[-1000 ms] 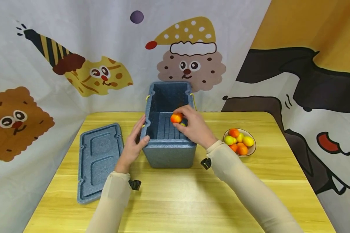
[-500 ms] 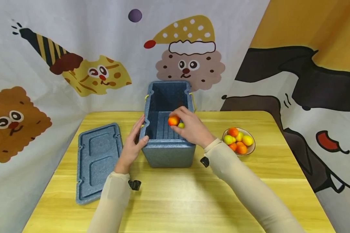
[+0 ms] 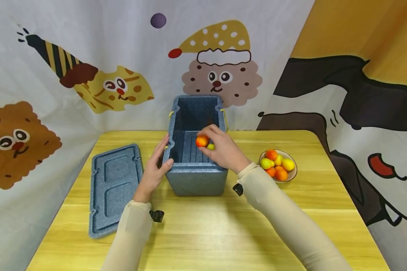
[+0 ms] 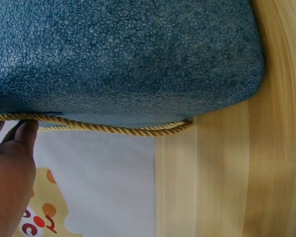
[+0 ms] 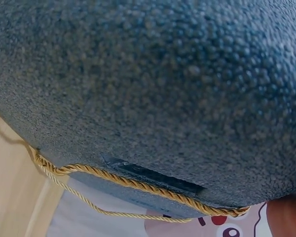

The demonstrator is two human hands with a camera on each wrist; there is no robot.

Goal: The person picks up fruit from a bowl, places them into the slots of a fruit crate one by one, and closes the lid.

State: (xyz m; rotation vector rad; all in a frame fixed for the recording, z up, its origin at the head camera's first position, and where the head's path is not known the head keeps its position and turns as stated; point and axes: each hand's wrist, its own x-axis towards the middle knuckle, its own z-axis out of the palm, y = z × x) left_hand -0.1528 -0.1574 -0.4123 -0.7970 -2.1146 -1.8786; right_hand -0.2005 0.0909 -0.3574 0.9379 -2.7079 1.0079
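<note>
In the head view my right hand [image 3: 224, 147] reaches into the blue-grey foam box [image 3: 196, 180] over its right side. Thumb and fingertips hold a round orange-red fruit [image 3: 202, 141] inside the box. Just below and right of it shows part of a small yellow-green fruit [image 3: 211, 146]; whether the hand touches this one I cannot tell. My left hand [image 3: 153, 172] rests against the box's left wall, its fingers along the outside and its thumb at the near rim corner. In the left wrist view its fingers lie beside the yellow cord [image 4: 113, 129].
A bowl [image 3: 296, 174] with several orange and yellow fruits stands right of the box. The box's lid [image 3: 117, 188] lies flat on the left of the wooden table [image 3: 196, 233]. A printed cloth [image 3: 129, 34] hangs behind. Cord loops [image 5: 138, 184] run along the box's sides.
The right hand has moved slightly left and lower in the box with the orange-red fruit, and more of the yellow-green fruit shows. The left hand stays on the box.
</note>
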